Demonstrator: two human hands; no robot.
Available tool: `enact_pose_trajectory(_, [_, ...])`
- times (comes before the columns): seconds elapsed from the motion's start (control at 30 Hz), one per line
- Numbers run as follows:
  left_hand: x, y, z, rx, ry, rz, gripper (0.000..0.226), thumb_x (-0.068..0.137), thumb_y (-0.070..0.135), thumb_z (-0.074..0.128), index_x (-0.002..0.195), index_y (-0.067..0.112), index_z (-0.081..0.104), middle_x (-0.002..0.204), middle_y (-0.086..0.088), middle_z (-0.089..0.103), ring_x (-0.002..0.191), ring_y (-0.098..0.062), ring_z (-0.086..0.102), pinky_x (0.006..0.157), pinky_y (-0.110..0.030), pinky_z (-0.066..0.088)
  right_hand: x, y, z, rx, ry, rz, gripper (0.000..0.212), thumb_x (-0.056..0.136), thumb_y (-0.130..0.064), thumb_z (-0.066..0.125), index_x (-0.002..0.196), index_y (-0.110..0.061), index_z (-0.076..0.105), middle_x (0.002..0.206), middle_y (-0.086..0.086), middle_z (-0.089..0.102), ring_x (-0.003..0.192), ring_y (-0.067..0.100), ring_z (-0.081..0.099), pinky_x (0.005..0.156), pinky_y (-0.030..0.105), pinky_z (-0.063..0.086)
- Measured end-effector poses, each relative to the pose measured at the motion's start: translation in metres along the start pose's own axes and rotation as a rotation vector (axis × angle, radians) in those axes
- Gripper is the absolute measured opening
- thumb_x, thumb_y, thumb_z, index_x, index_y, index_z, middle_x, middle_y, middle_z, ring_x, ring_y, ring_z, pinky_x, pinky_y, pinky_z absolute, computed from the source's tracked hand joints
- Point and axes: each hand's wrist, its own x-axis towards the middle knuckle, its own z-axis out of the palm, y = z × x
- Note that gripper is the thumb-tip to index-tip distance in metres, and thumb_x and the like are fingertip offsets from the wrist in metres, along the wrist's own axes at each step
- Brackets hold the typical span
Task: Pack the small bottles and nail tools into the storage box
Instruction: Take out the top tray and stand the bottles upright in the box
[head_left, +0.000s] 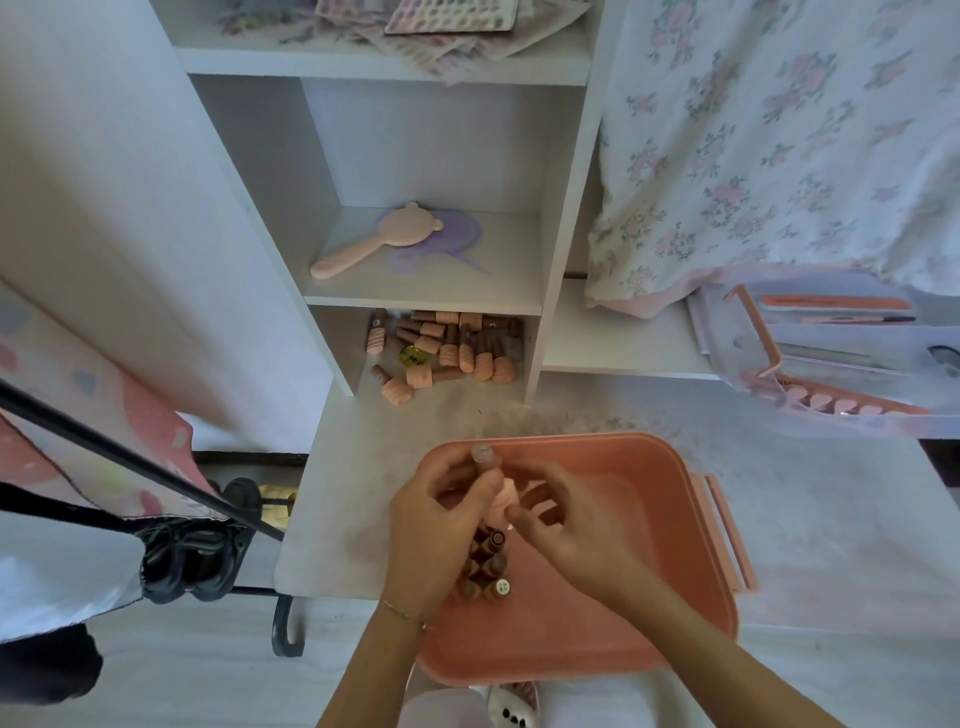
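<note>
A pink storage box (649, 467) sits on the white surface below me. Several small brown bottles (491, 564) stand upright in its left part. Both hands are over the box's left side. My left hand (441, 525) grips small bottles, one held at its fingertips with a pink cap showing. My right hand (566, 519) pinches a small bottle beside it. A heap of several brown bottles with peach caps (447, 348) lies in the lowest shelf compartment. Nail tools lie in a clear tray (831, 353) at the right.
A white shelf unit (421, 156) stands behind the box, with a pink hand mirror (363, 244) on a purple mat. Floral fabric (779, 145) hangs at the upper right. A black rack with dark items (197, 556) stands at the left.
</note>
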Motion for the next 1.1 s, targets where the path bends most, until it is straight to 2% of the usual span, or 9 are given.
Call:
enact_pose_trajectory(0.13, [0.000, 0.011, 0.004, 0.080, -0.040, 0.091, 0.029, 0.074, 0.005, 0.072, 0.088, 0.030, 0.069, 0.092, 0.002, 0.065, 0.087, -0.007, 0.065, 0.074, -0.017, 0.051, 0.000, -0.004, -0.001, -0.009, 0.015, -0.079, 0.026, 0.087, -0.016, 0.061, 0.110, -0.026, 0.056, 0.101, -0.011, 0.061, 0.085, 0.005, 0.059, 0.070, 0.017, 0.045])
enact_pose_trajectory(0.33, [-0.005, 0.008, 0.002, 0.181, -0.091, 0.134, 0.020, 0.075, 0.012, 0.072, 0.090, 0.026, 0.070, 0.091, 0.009, 0.067, 0.090, -0.007, 0.063, 0.080, -0.022, 0.051, -0.004, -0.001, -0.006, -0.073, -0.024, -0.123, 0.038, 0.083, -0.010, 0.064, 0.108, -0.038, 0.056, 0.094, -0.024, 0.062, 0.074, 0.002, 0.056, 0.062, 0.013, 0.041])
enact_pose_trajectory(0.43, [-0.006, -0.001, -0.004, 0.267, -0.002, 0.132, 0.020, 0.082, 0.015, 0.065, 0.088, 0.033, 0.066, 0.093, 0.013, 0.064, 0.095, -0.004, 0.059, 0.085, -0.020, 0.047, -0.006, 0.009, -0.012, -0.150, 0.000, -0.042, 0.033, 0.081, -0.013, 0.068, 0.100, -0.038, 0.056, 0.081, -0.021, 0.060, 0.072, -0.002, 0.054, 0.062, 0.012, 0.041])
enact_pose_trajectory(0.53, [-0.003, -0.013, -0.012, 0.329, 0.163, 0.041, 0.031, 0.088, 0.010, 0.055, 0.084, 0.041, 0.057, 0.096, 0.009, 0.058, 0.097, -0.010, 0.054, 0.087, -0.027, 0.045, -0.004, 0.026, -0.017, -0.202, 0.007, 0.077, 0.030, 0.082, -0.014, 0.067, 0.093, -0.038, 0.053, 0.081, -0.017, 0.058, 0.068, -0.001, 0.056, 0.060, 0.012, 0.044])
enact_pose_trajectory(0.63, [0.005, -0.026, -0.017, 0.373, 0.177, -0.060, 0.021, 0.093, 0.015, 0.049, 0.107, 0.029, 0.058, 0.115, 0.003, 0.050, 0.110, -0.016, 0.049, 0.096, -0.035, 0.042, 0.002, 0.049, -0.016, -0.282, -0.030, 0.199, 0.020, 0.083, -0.012, 0.064, 0.092, -0.026, 0.054, 0.089, -0.012, 0.051, 0.067, 0.008, 0.059, 0.059, 0.019, 0.048])
enact_pose_trajectory(0.7, [0.009, -0.034, -0.017, 0.443, 0.125, -0.115, 0.032, 0.095, 0.018, 0.044, 0.126, 0.017, 0.051, 0.129, -0.004, 0.044, 0.117, -0.019, 0.046, 0.100, -0.027, 0.036, 0.008, 0.063, -0.012, -0.379, -0.040, 0.243, 0.018, 0.082, -0.010, 0.063, 0.096, -0.018, 0.056, 0.093, -0.005, 0.049, 0.079, 0.019, 0.061, 0.065, 0.022, 0.044])
enact_pose_trajectory(0.8, [0.011, -0.043, -0.018, 0.520, 0.129, -0.144, 0.032, 0.097, 0.016, 0.039, 0.125, 0.015, 0.053, 0.123, -0.009, 0.052, 0.097, -0.010, 0.047, 0.080, -0.009, 0.026, 0.017, 0.078, -0.006, -0.537, -0.057, 0.256, 0.017, 0.080, -0.014, 0.062, 0.097, -0.014, 0.059, 0.096, 0.002, 0.055, 0.090, 0.024, 0.058, 0.070, 0.025, 0.039])
enact_pose_trajectory(0.87, [0.011, -0.045, -0.019, 0.541, 0.129, -0.139, 0.031, 0.097, 0.017, 0.038, 0.123, 0.017, 0.055, 0.114, -0.008, 0.057, 0.090, -0.007, 0.043, 0.073, -0.007, 0.024, 0.021, 0.083, -0.003, -0.582, -0.034, 0.249, 0.016, 0.080, -0.017, 0.062, 0.096, -0.014, 0.061, 0.097, 0.005, 0.059, 0.089, 0.026, 0.058, 0.068, 0.026, 0.037])
enact_pose_trajectory(1.1, [0.011, -0.050, -0.022, 0.550, 0.111, -0.112, 0.032, 0.097, 0.018, 0.038, 0.124, 0.020, 0.055, 0.107, -0.008, 0.058, 0.087, -0.007, 0.043, 0.068, -0.005, 0.025, 0.022, 0.090, 0.009, -0.384, 0.073, 0.255, 0.020, 0.080, -0.011, 0.061, 0.100, -0.016, 0.057, 0.102, 0.002, 0.058, 0.088, 0.019, 0.057, 0.071, 0.020, 0.036])
